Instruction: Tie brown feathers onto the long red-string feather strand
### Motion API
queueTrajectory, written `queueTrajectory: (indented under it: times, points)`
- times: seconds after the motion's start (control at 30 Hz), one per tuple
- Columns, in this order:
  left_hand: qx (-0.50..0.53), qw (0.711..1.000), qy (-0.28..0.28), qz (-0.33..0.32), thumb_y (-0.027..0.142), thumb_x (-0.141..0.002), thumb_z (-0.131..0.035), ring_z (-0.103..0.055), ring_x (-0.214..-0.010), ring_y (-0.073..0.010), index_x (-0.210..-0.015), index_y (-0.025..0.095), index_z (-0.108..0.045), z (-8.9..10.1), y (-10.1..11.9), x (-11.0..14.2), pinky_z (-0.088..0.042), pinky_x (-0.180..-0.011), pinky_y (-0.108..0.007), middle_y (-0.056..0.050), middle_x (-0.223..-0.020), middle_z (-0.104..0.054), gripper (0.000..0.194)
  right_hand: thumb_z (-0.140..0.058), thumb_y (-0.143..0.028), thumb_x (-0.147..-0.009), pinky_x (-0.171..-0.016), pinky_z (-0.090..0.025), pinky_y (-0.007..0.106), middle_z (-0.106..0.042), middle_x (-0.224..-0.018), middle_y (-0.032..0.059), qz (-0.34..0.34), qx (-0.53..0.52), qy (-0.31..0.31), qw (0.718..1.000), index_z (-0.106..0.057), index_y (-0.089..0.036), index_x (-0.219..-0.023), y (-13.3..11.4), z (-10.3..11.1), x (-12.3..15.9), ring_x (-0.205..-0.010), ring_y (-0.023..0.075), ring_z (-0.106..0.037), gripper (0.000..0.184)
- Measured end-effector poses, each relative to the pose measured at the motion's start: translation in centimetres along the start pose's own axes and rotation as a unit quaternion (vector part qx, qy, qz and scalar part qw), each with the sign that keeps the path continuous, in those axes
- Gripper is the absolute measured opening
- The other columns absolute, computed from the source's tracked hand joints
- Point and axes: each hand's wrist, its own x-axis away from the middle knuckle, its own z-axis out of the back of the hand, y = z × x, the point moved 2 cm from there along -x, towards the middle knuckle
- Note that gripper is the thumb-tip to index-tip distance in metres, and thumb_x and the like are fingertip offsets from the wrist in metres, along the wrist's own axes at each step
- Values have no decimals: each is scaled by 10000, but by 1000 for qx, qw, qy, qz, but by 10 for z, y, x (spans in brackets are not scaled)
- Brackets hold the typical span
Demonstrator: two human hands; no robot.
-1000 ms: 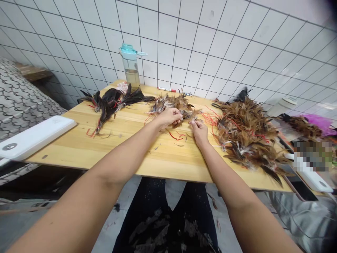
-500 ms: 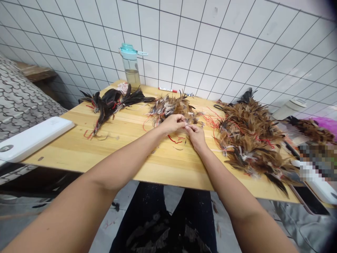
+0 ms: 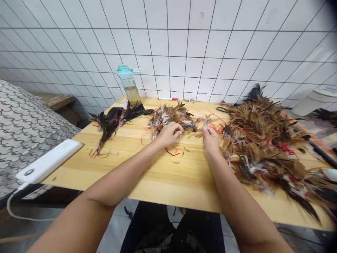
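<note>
My left hand (image 3: 170, 134) is closed, its fingertips curled together at the near edge of a small heap of brown and grey feathers (image 3: 168, 116). Whether something thin is pinched there I cannot make out. To the right, my right hand (image 3: 211, 140) pinches a small, pale, wispy feather (image 3: 206, 122) between thumb and fingers. Beside that hand, tangled red thread (image 3: 217, 128) runs toward a large pile of brown feather bundles (image 3: 259, 123). A short piece of red thread (image 3: 172, 153) lies on the wooden table (image 3: 179, 186) below my left hand.
Black feather bundles (image 3: 112, 117) tied with red lie on the left. Behind them stands a water bottle (image 3: 129, 88) with a teal lid. A red-and-white marker (image 3: 167, 98) lies by the tiled wall (image 3: 179, 42). A white power strip (image 3: 51, 160) sits at the left table edge.
My hands, together before, have moved apart. The right one went right with the wispy feather, while the left stays by the small heap. The camera view has shifted.
</note>
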Motion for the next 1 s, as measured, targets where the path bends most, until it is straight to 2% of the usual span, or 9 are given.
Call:
queueTrajectory:
  times: [0.07,0.13,0.3,0.47,0.6,0.7,0.83,1.0]
  points:
    - [-105,993,-30,-52,141,-836,-534,-562,-887,-185,-867,171,-668,-4,4,-11,-444,-842,-324,-64,-905,-626,141,-590,-453,-735,-703,-405,279,-651,-708,20,-17,6,16,1000,-647,-178,-719,6,0,-3,-726,161,-587,282]
    - [-180,979,-60,-76,154,-844,-541,-553,-934,-215,-893,174,-685,-11,6,-22,-434,-883,-355,-82,-941,-632,153,-573,-464,-741,-697,-402,287,-632,-679,18,-9,30,7,999,-653,-174,-722,10,-4,-1,-706,167,-562,301]
    - [-244,963,-89,-76,206,-877,-534,-532,-931,-227,-900,171,-689,-32,3,-37,-417,-883,-369,-96,-963,-630,160,-538,-484,-775,-687,-402,298,-625,-672,18,18,81,-18,996,-662,-169,-763,9,-10,7,-678,170,-528,339]
    - [-205,975,-58,-67,186,-915,-465,-504,-918,-216,-857,154,-642,-39,-8,-30,-411,-867,-352,-101,-941,-616,190,-524,-440,-796,-733,-437,305,-667,-743,34,18,107,-19,994,-646,-177,-762,6,-8,9,-736,182,-572,291]
    - [-113,988,-29,-100,184,-918,-472,-497,-838,-187,-869,170,-602,-32,-10,-31,-406,-815,-324,-55,-878,-632,139,-537,-421,-803,-770,-457,313,-673,-772,37,21,130,-28,991,-653,-185,-762,5,-7,10,-774,189,-596,267]
    - [-73,987,-33,-136,207,-930,-470,-499,-815,-177,-868,179,-600,-31,-8,-36,-397,-792,-309,-45,-867,-636,146,-547,-421,-809,-788,-463,324,-684,-795,45,33,143,-34,989,-663,-187,-753,5,-7,10,-787,195,-602,267]
    - [-60,983,-33,-172,190,-933,-453,-501,-842,-178,-857,174,-605,-33,-4,-37,-394,-814,-306,-60,-883,-624,170,-564,-415,-802,-782,-467,330,-697,-788,51,45,162,-36,985,-694,-186,-758,7,-5,9,-780,202,-610,267]
    - [-92,976,-14,-195,193,-948,-416,-477,-850,-189,-848,165,-614,-33,-1,-35,-389,-816,-307,-75,-876,-606,223,-558,-411,-804,-794,-464,339,-704,-791,55,57,193,-34,979,-709,-187,-750,6,-2,8,-790,208,-616,276]
